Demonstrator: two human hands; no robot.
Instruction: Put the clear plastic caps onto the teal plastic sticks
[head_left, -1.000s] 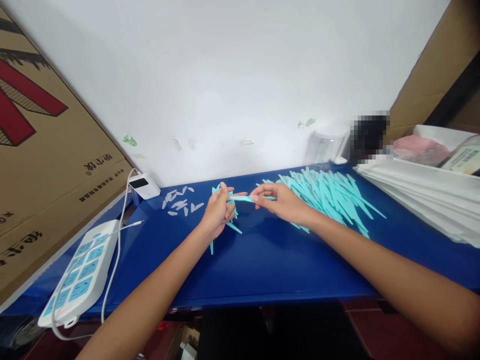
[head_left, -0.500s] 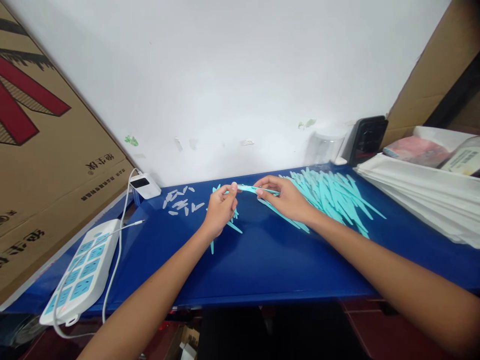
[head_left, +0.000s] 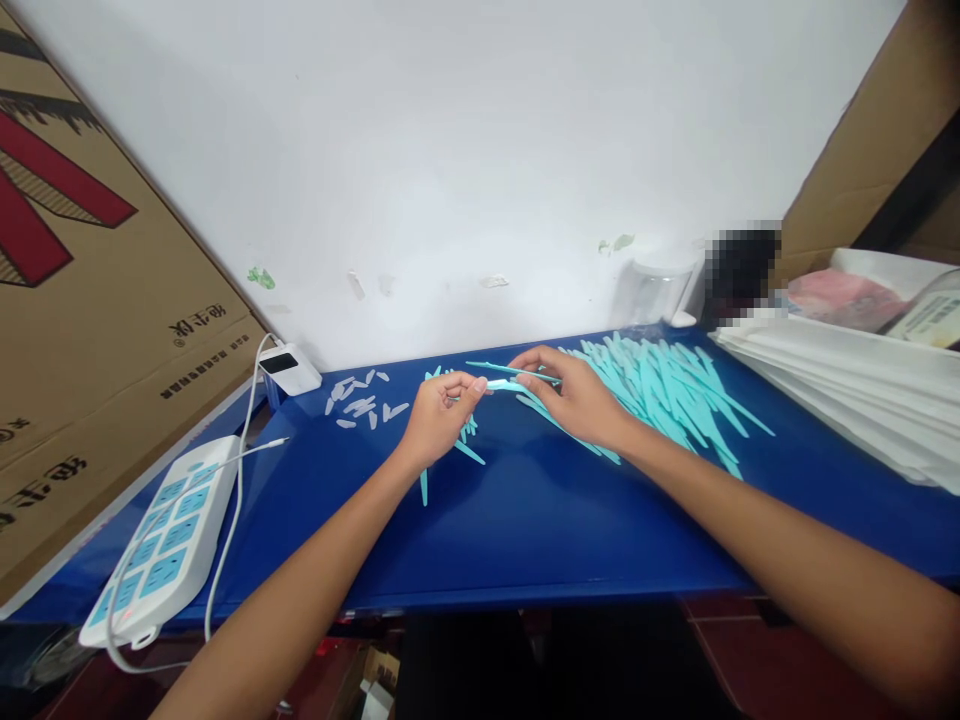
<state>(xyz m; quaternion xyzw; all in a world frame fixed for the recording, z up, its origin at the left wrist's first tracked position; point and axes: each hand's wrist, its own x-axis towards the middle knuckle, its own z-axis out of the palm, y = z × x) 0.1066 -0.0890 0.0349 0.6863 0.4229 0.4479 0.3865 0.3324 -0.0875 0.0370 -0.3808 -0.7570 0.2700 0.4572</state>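
Note:
Between my two hands is a slim turquoise stick, shaped like an eyebrow razor, with a whitish end piece [head_left: 498,384]. My left hand [head_left: 442,412] is closed, thumb and forefinger pinching that whitish end. With closed fingers, my right hand [head_left: 564,390] grips the stick's other side; a second turquoise stick [head_left: 487,368] juts leftward from it, above the first. Several more sticks [head_left: 469,453] lie under and beside my left hand, partly hidden by it. Right of my right hand spreads a large pile of turquoise sticks [head_left: 660,385]. Small translucent pieces [head_left: 364,407] are scattered to the left.
The blue tabletop [head_left: 525,540] meets a white wall. At left are a power strip [head_left: 161,545] with a cable, a small white device [head_left: 291,370] and a cardboard box [head_left: 112,300]. A clear container [head_left: 660,290] and stacked white sheets [head_left: 840,390] stand at right.
My left hand has shifted slightly right along the stick, its fingers nearer my right hand. The second stick now stands apart above the first, pointing left from my right hand.

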